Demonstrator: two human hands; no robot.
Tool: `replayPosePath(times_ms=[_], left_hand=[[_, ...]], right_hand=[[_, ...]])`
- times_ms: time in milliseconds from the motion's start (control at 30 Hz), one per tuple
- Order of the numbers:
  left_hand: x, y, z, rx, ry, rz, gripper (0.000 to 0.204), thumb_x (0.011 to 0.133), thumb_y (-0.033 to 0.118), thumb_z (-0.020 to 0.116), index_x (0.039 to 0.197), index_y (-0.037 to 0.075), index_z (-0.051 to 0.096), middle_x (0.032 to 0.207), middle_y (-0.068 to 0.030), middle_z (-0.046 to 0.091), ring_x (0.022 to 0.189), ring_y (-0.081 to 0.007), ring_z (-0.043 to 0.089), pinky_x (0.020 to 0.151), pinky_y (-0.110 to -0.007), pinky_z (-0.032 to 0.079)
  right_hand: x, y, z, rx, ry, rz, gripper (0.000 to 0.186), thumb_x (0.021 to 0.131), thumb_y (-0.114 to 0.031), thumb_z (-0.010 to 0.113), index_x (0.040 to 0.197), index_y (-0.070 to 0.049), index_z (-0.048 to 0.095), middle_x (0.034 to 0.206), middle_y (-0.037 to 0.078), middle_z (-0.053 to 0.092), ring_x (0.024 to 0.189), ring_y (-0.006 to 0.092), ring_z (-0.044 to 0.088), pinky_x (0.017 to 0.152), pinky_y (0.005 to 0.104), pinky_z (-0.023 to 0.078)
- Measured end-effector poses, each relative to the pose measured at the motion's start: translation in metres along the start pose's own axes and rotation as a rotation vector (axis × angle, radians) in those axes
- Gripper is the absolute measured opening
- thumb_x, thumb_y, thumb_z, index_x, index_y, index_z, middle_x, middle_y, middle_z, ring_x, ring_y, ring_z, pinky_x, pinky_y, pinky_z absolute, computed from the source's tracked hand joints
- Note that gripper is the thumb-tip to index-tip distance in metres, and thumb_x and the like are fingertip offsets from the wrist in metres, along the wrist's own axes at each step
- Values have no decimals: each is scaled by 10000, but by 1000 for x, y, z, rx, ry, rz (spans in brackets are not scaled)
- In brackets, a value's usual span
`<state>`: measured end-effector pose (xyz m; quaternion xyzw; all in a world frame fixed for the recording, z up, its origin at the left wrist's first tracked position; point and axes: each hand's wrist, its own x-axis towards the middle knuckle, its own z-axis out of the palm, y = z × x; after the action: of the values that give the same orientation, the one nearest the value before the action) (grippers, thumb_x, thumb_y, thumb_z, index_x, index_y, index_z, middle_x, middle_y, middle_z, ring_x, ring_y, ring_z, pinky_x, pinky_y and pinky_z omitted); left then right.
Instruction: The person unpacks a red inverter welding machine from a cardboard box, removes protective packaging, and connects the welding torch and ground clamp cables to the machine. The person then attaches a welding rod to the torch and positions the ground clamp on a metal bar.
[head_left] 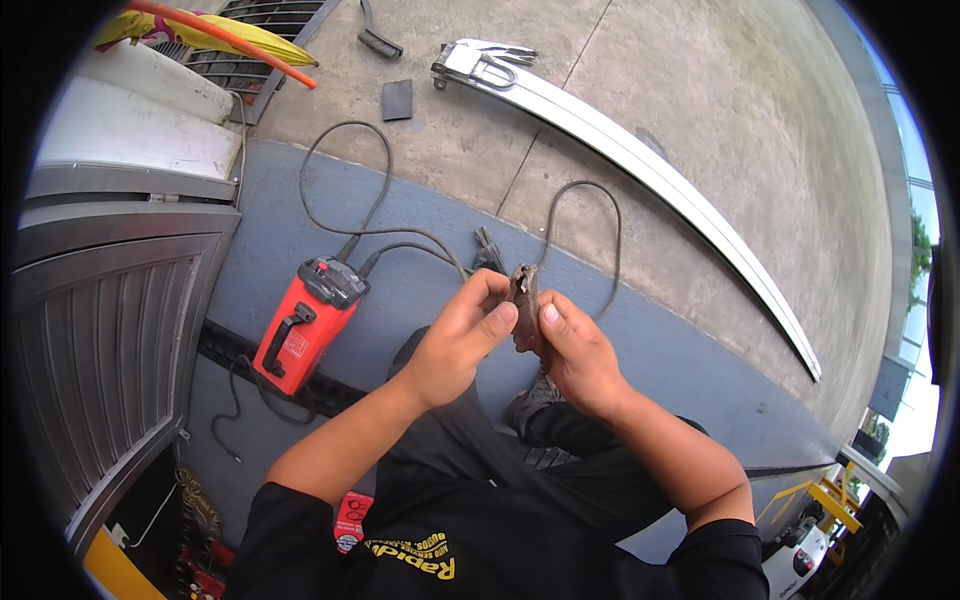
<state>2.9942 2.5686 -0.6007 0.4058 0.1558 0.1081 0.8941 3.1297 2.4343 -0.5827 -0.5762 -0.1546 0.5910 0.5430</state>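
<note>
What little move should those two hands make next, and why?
Perhaps the right hand should tilt the worn brown piece slightly while the left hand steadies it. Both hands grip it, one from each side, and its ragged end pokes up between them, so a small turn might make that end easier to inspect.

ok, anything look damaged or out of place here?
The brown piece between the left hand and right hand looks worn: its upper end is ragged. Also, dark cable from the red machine lies loosely looped across the floor, possibly a trip risk.
</note>
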Motion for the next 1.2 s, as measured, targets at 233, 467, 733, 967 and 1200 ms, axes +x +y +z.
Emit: replayPosePath(times_ms=[233, 467, 733, 967, 1200], left_hand=[[-7, 6, 8, 73, 87, 13, 261, 1057, 173, 543, 1239, -9, 500, 1141, -72, 580, 1055, -129, 551, 958, -309, 461], [-8, -2, 23, 41, 199, -7, 308, 1053, 180, 564, 1290, -5, 494, 1181, -60, 581, 1102, -121, 548, 976, -306, 461], [-5, -6, 31, 47, 215, 28, 346, 1045, 158, 577, 1330, -10, 475, 1187, -76, 594, 1088, -125, 567, 957, -304, 476], [-2, -11, 20, 142, 239, -52, 449, 1004, 228, 662, 1326, -21, 472, 1201, -101, 611, 1104, -159, 595, 974, -327, 486], [4, -15, 13, 219, 193, -90, 515, 964, 291, 717, 1331, -5, 511, 1143, -70, 614, 1065, -134, 594, 964, -307, 481]], right_hand=[[1, -2, 4, -27, 34, -24, 392, 1095, -461, 418, 1062, -100, 569, 890, 4, 570, 732, 62, 454, 629, 231, 379], [0, 2, 16, -9, 143, -79, 400, 1107, -455, 377, 1082, -90, 540, 935, 13, 554, 824, 89, 479, 735, 262, 423], [-2, 2, 20, -49, 199, -87, 410, 1113, -456, 345, 1122, -81, 513, 995, 23, 546, 889, 117, 493, 834, 307, 451], [-1, 2, 15, -107, 182, 21, 442, 1110, -479, 338, 1183, -84, 522, 995, 18, 558, 866, 97, 488, 790, 277, 431], [5, 18, 15, -11, 154, 125, 486, 1109, -431, 354, 1449, -91, 427, 1094, 19, 558, 924, 118, 514, 811, 278, 423]])
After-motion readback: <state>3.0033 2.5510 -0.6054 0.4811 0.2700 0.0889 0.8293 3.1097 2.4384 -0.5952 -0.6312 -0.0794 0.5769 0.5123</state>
